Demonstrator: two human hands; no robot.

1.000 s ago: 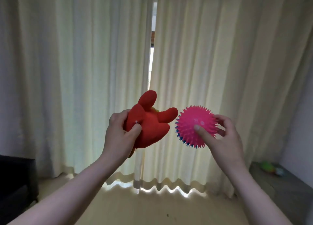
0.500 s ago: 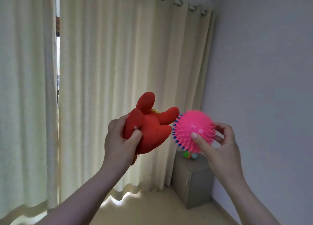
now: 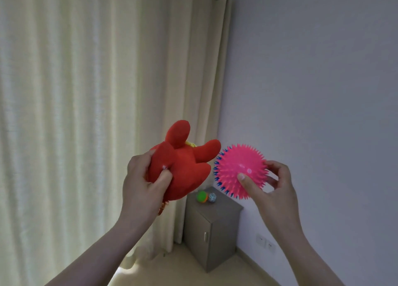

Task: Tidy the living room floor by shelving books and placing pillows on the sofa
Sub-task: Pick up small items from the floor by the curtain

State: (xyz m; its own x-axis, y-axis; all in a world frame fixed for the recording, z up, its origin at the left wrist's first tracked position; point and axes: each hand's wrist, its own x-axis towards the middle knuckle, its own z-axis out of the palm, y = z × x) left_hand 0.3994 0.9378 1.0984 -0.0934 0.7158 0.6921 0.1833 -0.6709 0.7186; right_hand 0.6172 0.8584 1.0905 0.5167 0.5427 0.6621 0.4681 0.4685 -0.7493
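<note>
Both forearms reach up and forward from the lower edge of the head view, hands raised at about the same height. Left hand (image 3: 141,186): fingers curled round the back of a red plush toy (image 3: 185,169), thumb (image 3: 164,176) pressed into its soft front; the grip is firm and dents the fabric. The toy is held in the air, two rounded limbs pointing up and to the right, with a yellow trim showing behind the upper limb. Right hand (image 3: 274,190): holds a pink spiky ball (image 3: 239,167) between thumb in front and fingertips behind, a light pinch hold. Blue-tipped spikes show along the ball's left and lower edge. Toy and ball sit just beside each other; whether the toy's right limb touches the spikes cannot be told. Beyond the hands, in the corner of the room, a grey cabinet (image 3: 213,236) with a single door and small metal handle stands on the pale floor (image 3: 183,270). Two small balls rest on its top, one green and orange (image 3: 201,196), one pale blue (image 3: 212,197), touching or nearly so. Farthest back, a cream curtain (image 3: 86,113) hangs on rings to the left, and a plain grey wall (image 3: 312,91) with low sockets (image 3: 265,242) runs on the right.
</note>
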